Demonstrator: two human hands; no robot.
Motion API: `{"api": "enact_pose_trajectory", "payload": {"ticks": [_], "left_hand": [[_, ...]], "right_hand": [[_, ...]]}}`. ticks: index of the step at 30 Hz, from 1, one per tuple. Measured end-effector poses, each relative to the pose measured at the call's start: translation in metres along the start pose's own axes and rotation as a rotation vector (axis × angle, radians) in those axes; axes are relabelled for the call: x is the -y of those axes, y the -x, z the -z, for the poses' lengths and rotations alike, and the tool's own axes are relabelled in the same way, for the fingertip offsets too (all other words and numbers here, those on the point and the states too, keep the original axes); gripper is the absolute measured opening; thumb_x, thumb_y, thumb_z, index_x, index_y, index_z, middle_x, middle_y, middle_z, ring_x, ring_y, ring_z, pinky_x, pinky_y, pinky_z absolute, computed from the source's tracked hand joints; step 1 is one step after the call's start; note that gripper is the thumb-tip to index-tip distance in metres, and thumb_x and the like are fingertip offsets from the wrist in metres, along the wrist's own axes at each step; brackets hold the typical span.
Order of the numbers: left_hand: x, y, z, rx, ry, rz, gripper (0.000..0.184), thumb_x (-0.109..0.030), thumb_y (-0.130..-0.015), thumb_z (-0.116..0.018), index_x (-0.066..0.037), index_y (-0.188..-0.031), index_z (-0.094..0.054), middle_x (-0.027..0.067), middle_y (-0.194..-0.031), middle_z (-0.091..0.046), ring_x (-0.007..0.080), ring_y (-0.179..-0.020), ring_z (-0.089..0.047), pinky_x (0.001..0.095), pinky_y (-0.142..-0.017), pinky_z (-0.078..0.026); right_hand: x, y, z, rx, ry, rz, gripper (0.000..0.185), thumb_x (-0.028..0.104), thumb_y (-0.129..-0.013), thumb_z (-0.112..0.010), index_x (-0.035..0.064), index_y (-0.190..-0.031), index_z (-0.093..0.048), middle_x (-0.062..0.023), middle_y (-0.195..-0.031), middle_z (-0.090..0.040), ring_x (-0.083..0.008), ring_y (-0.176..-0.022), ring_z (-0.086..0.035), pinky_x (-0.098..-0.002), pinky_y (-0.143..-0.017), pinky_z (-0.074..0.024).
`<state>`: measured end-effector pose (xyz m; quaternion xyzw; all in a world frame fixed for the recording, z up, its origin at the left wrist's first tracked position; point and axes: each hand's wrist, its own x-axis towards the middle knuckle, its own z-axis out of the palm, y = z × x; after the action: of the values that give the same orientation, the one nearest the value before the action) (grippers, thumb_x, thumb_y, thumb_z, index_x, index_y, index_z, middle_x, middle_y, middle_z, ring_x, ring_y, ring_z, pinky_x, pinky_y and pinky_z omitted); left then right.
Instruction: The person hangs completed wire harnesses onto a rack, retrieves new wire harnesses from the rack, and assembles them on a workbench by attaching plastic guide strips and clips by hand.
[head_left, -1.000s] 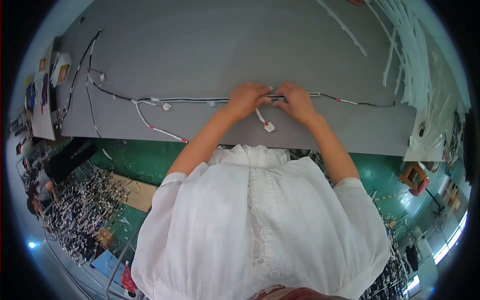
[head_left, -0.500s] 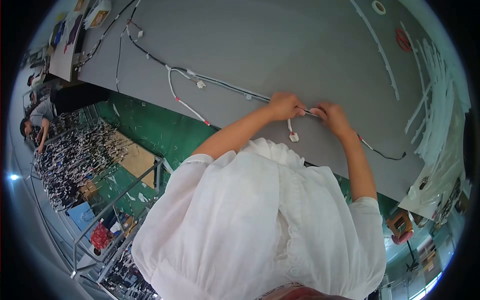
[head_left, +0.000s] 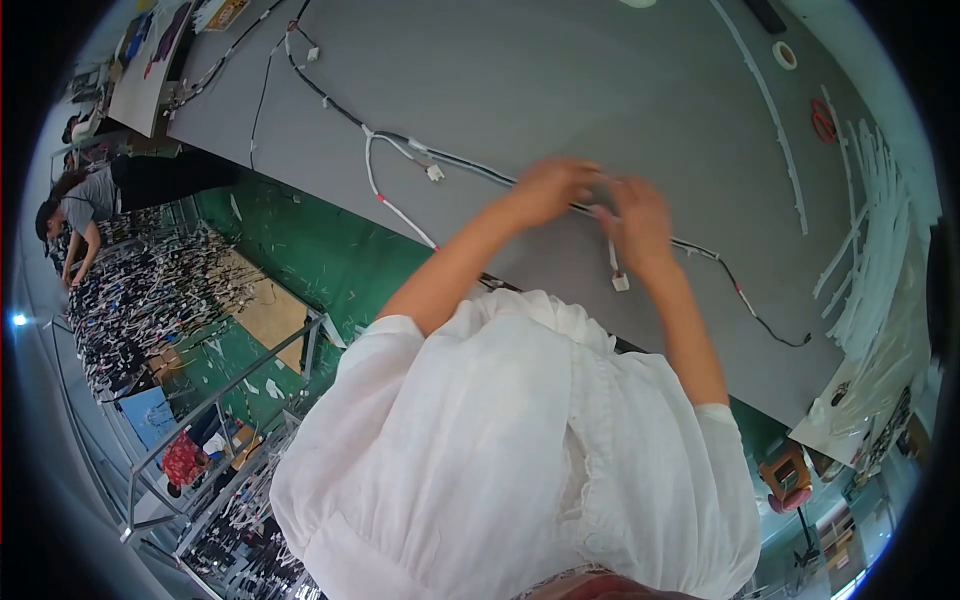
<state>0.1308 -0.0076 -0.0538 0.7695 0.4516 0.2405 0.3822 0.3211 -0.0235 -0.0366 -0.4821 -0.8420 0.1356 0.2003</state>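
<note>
A long wire harness (head_left: pixel 466 163) in black and white runs across the grey table, with branches at its left end. My left hand (head_left: pixel 556 190) is over the middle of the harness, its fingers blurred and bent near the wires. Close on its right, my right hand (head_left: pixel 636 222) is also at the harness, fingers blurred by motion. Below the hands hangs a short white branch with a white connector (head_left: pixel 620 283). Another white connector (head_left: pixel 435 173) lies left of my left hand. Whether either hand grips the wires cannot be made out.
Long white strips (head_left: pixel 870 240) are heaped at the table's right edge, near red-handled scissors (head_left: pixel 823 121) and a roll of tape (head_left: pixel 784 55). A person in grey (head_left: pixel 92 197) bends over piled wires (head_left: pixel 150 285) at the left. A metal rail (head_left: pixel 215 397) stands at lower left.
The view has turned and shifted, so the table now slants down to the right. My hands have come closer together than half a second ago, and my right hand has moved back left along the harness.
</note>
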Motion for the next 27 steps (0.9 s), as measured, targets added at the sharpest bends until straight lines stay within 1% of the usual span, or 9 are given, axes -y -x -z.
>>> {"api": "enact_pose_trajectory", "payload": {"ticks": [2, 5, 8, 11, 13, 15, 18, 22, 27], "left_hand": [[0.033, 0.023, 0.039, -0.096, -0.12, 0.127, 0.029, -0.013, -0.08, -0.063, -0.007, -0.108, -0.064, 0.0107, -0.112, -0.061, 0.0316, -0.102, -0.056, 0.0385, -0.085, -0.046], [0.058, 0.05, 0.08, 0.037, -0.265, 0.204, 0.025, -0.014, -0.081, -0.061, -0.008, -0.106, -0.064, 0.0097, -0.106, -0.062, 0.0308, -0.097, -0.058, 0.0381, -0.082, -0.047], [0.076, 0.054, 0.087, 0.218, -0.229, 0.097, 0.021, -0.021, -0.084, -0.06, -0.011, -0.101, -0.066, 0.0083, -0.095, -0.064, 0.0297, -0.089, -0.06, 0.0386, -0.076, -0.046], [0.084, 0.039, 0.094, 0.495, -0.186, 0.205, 0.021, -0.03, -0.084, -0.06, -0.014, -0.093, -0.068, 0.0064, -0.084, -0.066, 0.0269, -0.081, -0.061, 0.0375, -0.071, -0.046], [0.1, 0.034, 0.093, 0.519, 0.018, 0.204, 0.021, -0.035, -0.083, -0.061, -0.016, -0.086, -0.069, 0.0045, -0.073, -0.065, 0.0254, -0.073, -0.062, 0.0369, -0.068, -0.045], [0.094, 0.041, 0.095, 0.487, -0.019, 0.174, 0.02, -0.033, -0.082, -0.062, -0.016, -0.083, -0.07, 0.0041, -0.07, -0.065, 0.0242, -0.069, -0.062, 0.0365, -0.066, -0.046], [0.097, 0.054, 0.09, 0.365, -0.016, 0.155, 0.017, -0.032, -0.082, -0.062, -0.017, -0.085, -0.07, 0.0049, -0.071, -0.065, 0.0251, -0.069, -0.062, 0.0367, -0.064, -0.045], [0.096, 0.05, 0.091, 0.381, -0.031, 0.132, 0.019, -0.032, -0.081, -0.063, -0.016, -0.088, -0.07, 0.0066, -0.071, -0.065, 0.027, -0.07, -0.062, 0.0378, -0.063, -0.046], [0.099, 0.059, 0.096, 0.407, -0.08, 0.086, 0.023, -0.035, -0.081, -0.062, -0.018, -0.094, -0.07, 0.0078, -0.077, -0.066, 0.0281, -0.075, -0.063, 0.0376, -0.066, -0.047]], "right_hand": [[0.035, -0.02, -0.021, 0.064, -0.018, 0.011, 0.042, 0.028, -0.07, -0.074, 0.0071, -0.103, -0.058, -0.0093, -0.095, -0.059, -0.0293, -0.094, -0.056, -0.0385, -0.077, -0.0458], [0.065, -0.033, -0.06, 0.245, -0.076, -0.081, 0.035, 0.026, -0.072, -0.073, 0.008, -0.098, -0.06, -0.0089, -0.093, -0.058, -0.0285, -0.092, -0.058, -0.0378, -0.074, -0.0466], [0.059, -0.037, -0.071, 0.304, -0.244, -0.176, 0.03, 0.026, -0.073, -0.072, 0.008, -0.094, -0.061, -0.0089, -0.089, -0.058, -0.028, -0.085, -0.059, -0.0365, -0.07, -0.0474], [0.057, -0.04, -0.061, 0.214, -0.395, -0.19, 0.025, 0.025, -0.076, -0.071, 0.0072, -0.091, -0.062, -0.0095, -0.085, -0.058, -0.0283, -0.077, -0.059, -0.0364, -0.067, -0.0474], [0.058, -0.037, -0.064, 0.137, -0.364, -0.082, 0.021, 0.023, -0.077, -0.07, 0.0063, -0.089, -0.063, -0.0103, -0.084, -0.058, -0.0289, -0.074, -0.059, -0.0367, -0.066, -0.0472], [0.055, -0.035, -0.068, 0.228, -0.402, -0.18, 0.019, 0.024, -0.08, -0.067, 0.0067, -0.087, -0.064, -0.0107, -0.084, -0.058, -0.0303, -0.075, -0.059, -0.0383, -0.066, -0.0468], [0.063, -0.044, -0.065, 0.292, -0.374, -0.288, 0.017, 0.023, -0.083, -0.065, 0.0064, -0.085, -0.066, -0.0113, -0.08, -0.059, -0.0312, -0.074, -0.058, -0.0391, -0.064, -0.0458], [0.062, -0.039, -0.069, 0.26, -0.167, -0.284, 0.019, 0.025, -0.084, -0.064, 0.0061, -0.083, -0.067, -0.0121, -0.074, -0.059, -0.0323, -0.069, -0.056, -0.039, -0.062, -0.0448], [0.077, -0.033, -0.074, 0.224, -0.29, -0.507, 0.021, 0.026, -0.08, -0.069, 0.0055, -0.076, -0.067, -0.0127, -0.071, -0.06, -0.0321, -0.068, -0.058, -0.0404, -0.06, -0.0447]]}}
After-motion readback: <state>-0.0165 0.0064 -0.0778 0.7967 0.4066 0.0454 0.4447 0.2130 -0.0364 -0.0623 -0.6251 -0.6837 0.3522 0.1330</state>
